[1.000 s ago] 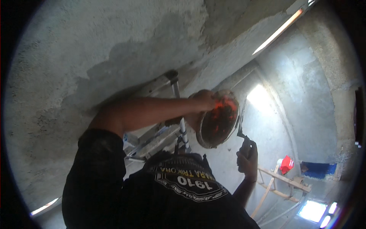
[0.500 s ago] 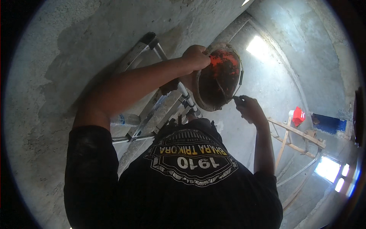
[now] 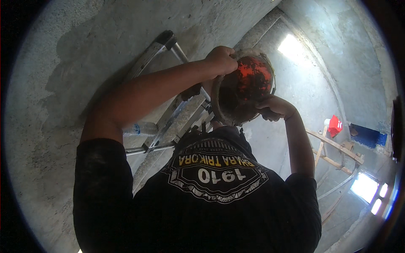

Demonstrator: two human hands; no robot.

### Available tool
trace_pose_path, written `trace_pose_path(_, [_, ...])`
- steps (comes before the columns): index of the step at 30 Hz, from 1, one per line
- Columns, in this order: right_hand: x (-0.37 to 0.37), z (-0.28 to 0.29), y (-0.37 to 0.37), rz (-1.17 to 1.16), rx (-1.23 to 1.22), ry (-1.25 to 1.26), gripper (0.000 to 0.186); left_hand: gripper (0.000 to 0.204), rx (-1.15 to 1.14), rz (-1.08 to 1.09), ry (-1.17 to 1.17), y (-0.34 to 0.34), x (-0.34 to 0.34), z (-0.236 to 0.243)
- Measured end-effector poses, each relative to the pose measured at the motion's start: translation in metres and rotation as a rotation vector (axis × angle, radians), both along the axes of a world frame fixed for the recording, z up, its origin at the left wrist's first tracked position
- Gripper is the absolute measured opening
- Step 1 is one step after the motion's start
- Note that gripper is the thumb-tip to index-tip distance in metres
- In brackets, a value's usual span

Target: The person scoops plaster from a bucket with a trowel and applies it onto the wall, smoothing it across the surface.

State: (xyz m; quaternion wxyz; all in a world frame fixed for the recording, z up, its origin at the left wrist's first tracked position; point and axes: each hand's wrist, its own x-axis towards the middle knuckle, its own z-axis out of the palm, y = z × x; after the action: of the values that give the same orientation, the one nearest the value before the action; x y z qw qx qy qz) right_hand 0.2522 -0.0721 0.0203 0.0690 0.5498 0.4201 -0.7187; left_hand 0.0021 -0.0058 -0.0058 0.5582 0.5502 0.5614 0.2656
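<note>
My left hand (image 3: 220, 61) grips the upper-left rim of a mortar-crusted round bucket (image 3: 249, 74), which is tilted with its dark, red-blotched inside toward me. My right hand (image 3: 274, 108) is closed at the bucket's lower right, fingertips over the opening; what they hold there is hidden. A wire handle with a dark grip shows along the bucket's right side. An aluminium ladder (image 3: 166, 40) stands below and left of the bucket, against the rough grey wall (image 3: 63, 84). A clear plastic bottle (image 3: 143, 128) lies by the ladder under my left forearm.
Far right are a wooden frame (image 3: 333, 143) of crossed timbers, a red-and-white object (image 3: 334, 125) on it, and a blue rectangular patch (image 3: 369, 137). Bright openings (image 3: 363, 185) show at lower right. The concrete wall runs close along my left.
The view has shifted, so the bucket and ladder sit higher in it. My right hand has moved up from below the bucket to its lower-right rim. My left hand still grips the rim.
</note>
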Motion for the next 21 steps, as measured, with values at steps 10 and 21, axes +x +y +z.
trace_pose_path(10, [0.062,-0.054,-0.068,-0.523,-0.273,0.671,0.063,0.023,-0.047,0.041,0.020,-0.004,-0.005,-0.011])
trace_pose_path(21, [0.078,-0.071,-0.117,-0.835,-0.290,1.184,0.068,0.023,-0.136,0.273,-0.033,0.004,-0.024,-0.008])
